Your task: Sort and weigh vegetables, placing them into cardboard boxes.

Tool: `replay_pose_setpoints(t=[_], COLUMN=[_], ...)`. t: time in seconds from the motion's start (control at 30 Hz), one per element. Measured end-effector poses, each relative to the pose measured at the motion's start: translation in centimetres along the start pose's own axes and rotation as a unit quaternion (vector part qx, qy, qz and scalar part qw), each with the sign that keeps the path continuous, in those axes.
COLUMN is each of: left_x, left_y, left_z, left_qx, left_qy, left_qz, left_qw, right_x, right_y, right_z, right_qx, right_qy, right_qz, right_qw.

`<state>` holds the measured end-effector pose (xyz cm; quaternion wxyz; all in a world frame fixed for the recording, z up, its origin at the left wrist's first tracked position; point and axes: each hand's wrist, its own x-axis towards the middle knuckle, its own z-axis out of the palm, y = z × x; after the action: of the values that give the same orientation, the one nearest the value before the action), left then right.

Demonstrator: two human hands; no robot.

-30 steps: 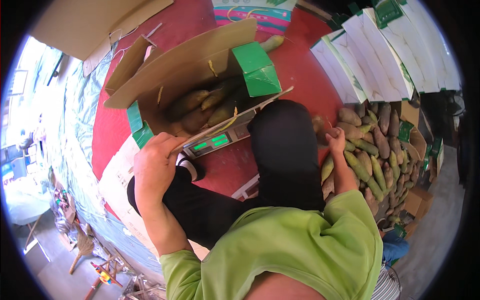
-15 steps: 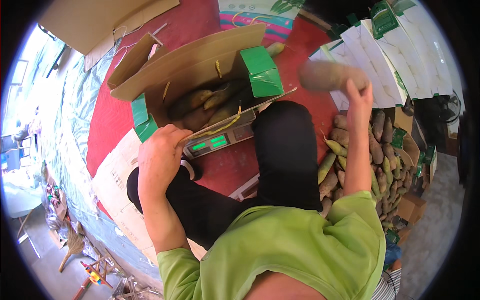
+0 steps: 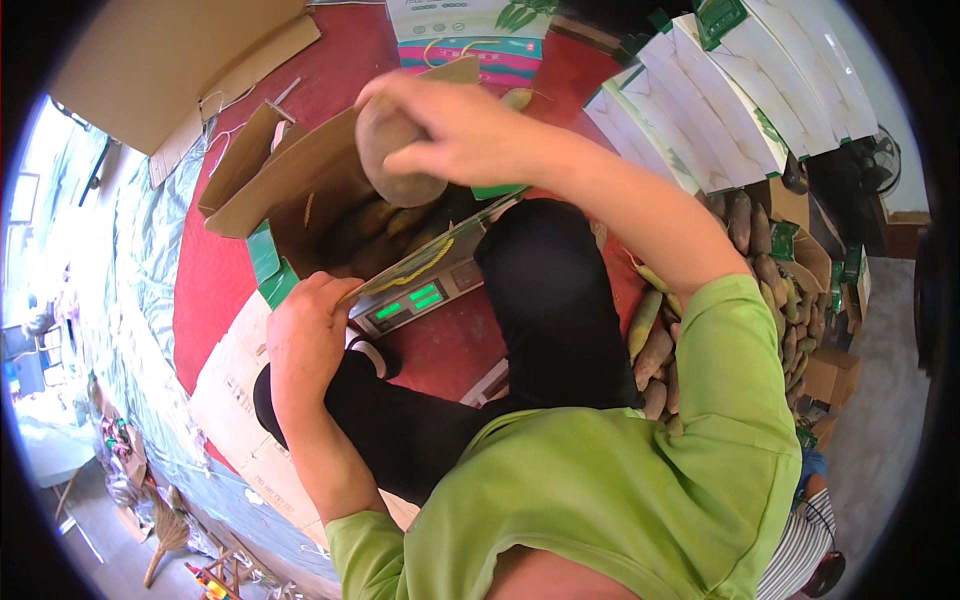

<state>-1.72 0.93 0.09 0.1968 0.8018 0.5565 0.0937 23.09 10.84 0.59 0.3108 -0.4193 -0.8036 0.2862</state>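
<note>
My right hand point(image 3: 465, 125) holds a thick, brownish radish point(image 3: 392, 155) from above, its fingers wrapped round it. The radish hangs over an open cardboard box point(image 3: 290, 165) with green end flaps. Several more radishes point(image 3: 375, 228) lie in the shadow inside. My left hand point(image 3: 305, 325) pinches the corner of the box's near flap point(image 3: 425, 260), which has a yellow cord handle. The box stands on a digital scale point(image 3: 410, 302) with lit green figures. My right forearm and the held radish hide part of the box's far right end.
A heap of radishes point(image 3: 765, 265) lies to my right, beyond my knee point(image 3: 545, 290). White cartons point(image 3: 710, 110) stand in a row at the back right. A pink and blue striped box point(image 3: 470, 60) and a big brown cardboard piece point(image 3: 180, 70) are at the far side of the red mat point(image 3: 225, 290).
My right hand has carried the radish leftward from near the white cartons to above the box. The left hand keeps its hold on the flap. The whole view has shifted slightly.
</note>
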Motion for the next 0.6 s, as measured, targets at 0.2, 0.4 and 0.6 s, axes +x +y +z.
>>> replay_pose_setpoints(t=[0.2,0.4,0.6], left_x=[0.3,0.5,0.3], left_y=[0.3,0.1,0.6], left_z=[-0.2,0.1,0.4], left_qx=[-0.013,-0.011,-0.031], left_qy=[-0.015,-0.005,-0.014], left_qz=[-0.002,-0.007,-0.004], left_qw=[1.000,1.000,0.999], right_x=[2.1,1.2,-6.1], right_y=[0.0,1.4,7.7], right_z=[4.0,1.1,-5.1], right_qx=[-0.230,-0.052,0.066], right_qy=[-0.326,-0.023,0.116], right_qz=[-0.004,-0.079,0.143], right_qw=[0.917,0.995,0.981])
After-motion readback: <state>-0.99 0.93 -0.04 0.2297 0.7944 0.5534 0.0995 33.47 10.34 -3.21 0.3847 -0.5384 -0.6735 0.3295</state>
